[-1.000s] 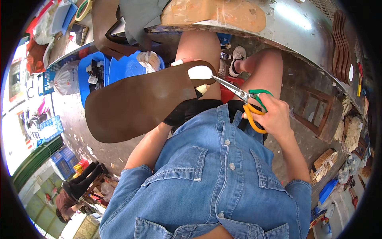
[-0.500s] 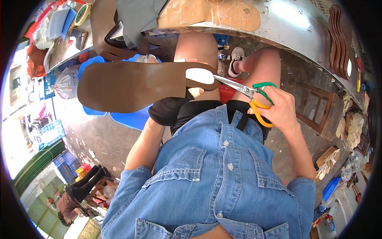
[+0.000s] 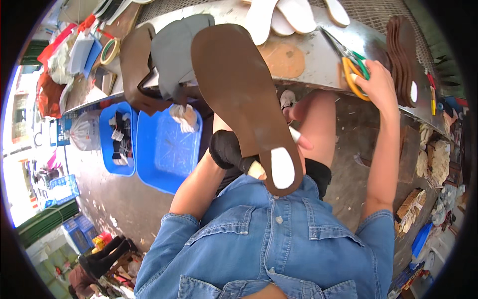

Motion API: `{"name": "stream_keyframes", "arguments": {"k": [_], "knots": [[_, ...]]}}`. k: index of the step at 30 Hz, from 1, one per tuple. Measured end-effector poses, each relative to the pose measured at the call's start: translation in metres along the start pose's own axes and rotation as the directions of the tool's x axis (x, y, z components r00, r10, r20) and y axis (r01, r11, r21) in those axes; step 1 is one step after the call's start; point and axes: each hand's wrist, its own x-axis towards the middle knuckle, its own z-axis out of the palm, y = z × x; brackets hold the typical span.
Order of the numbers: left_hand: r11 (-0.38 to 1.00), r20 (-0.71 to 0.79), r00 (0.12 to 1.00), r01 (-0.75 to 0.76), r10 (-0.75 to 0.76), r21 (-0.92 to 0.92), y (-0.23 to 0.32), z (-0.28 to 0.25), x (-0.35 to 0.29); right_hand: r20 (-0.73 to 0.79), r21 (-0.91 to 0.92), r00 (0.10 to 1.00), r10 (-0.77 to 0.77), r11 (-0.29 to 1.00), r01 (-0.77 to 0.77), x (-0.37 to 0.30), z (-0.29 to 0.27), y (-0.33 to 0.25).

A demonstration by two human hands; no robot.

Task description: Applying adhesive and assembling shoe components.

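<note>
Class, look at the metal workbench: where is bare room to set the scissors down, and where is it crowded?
Bare metal lies between the round tan patch and the scissors in the right hand. Crowded: pale soles along the back, brown soles stacked rightward, grey sheet leftward.

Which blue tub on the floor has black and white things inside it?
The narrower blue tub on the left, farther from the person's leg. The wider blue tub beside it looks nearly bare inside.

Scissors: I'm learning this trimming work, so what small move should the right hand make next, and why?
Probably let go of the scissors onto the metal bench. The right hand has them at the bench edge, away from the brown sole that the left hand holds up.
</note>
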Motion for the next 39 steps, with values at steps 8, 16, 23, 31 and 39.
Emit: {"name": "stream_keyframes", "arguments": {"k": [8,16,23,31,39], "knots": [[0.966,-0.074,0.997,-0.042,0.024,-0.254,-0.013,-0.011,0.006,0.376,0.903,0.879,-0.293,-0.096,-0.418,-0.028,0.014,-0.135],[0.898,-0.723,0.608,0.037,0.328,0.439,0.040,-0.004,0.016,0.311,0.950,0.948,-0.060,0.018,-0.311,-0.025,0.004,-0.140],[0.875,-0.738,0.551,0.029,0.389,0.483,0.035,0.008,0.032,0.025,0.992,0.984,0.177,0.114,-0.046,0.009,-0.001,-0.136],[0.855,-0.773,0.519,0.144,0.364,0.499,0.039,-0.005,0.019,0.055,0.991,0.992,-0.114,0.129,-0.040,-0.002,-0.008,-0.140],[0.851,-0.721,0.611,0.140,0.327,0.506,0.039,-0.007,0.026,-0.310,0.845,0.938,-0.152,0.409,0.346,0.024,-0.002,-0.145]]}}
